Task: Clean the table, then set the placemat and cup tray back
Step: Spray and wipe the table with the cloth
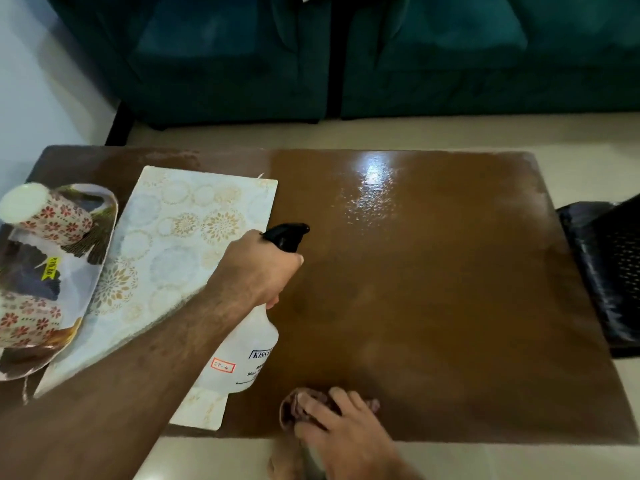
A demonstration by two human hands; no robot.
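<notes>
Now the left hand has its fingers closed round the neck of a translucent white plastic spray bottle with a black nozzle, aimed over the glossy brown wooden desk. Droplets glisten only toward the far edge, so the nearer middle probably needs misting. The right hand presses its fingers on a crumpled brownish cloth at the near edge; wiping would best run in overlapping strokes.

A pale floral rectangular placemat and patterned oval cup tray sit at the left edge.

The bottle reads "KISS…", its red-bordered label "SP-4"; a yellow sticker on the tray is unreadable.
</notes>
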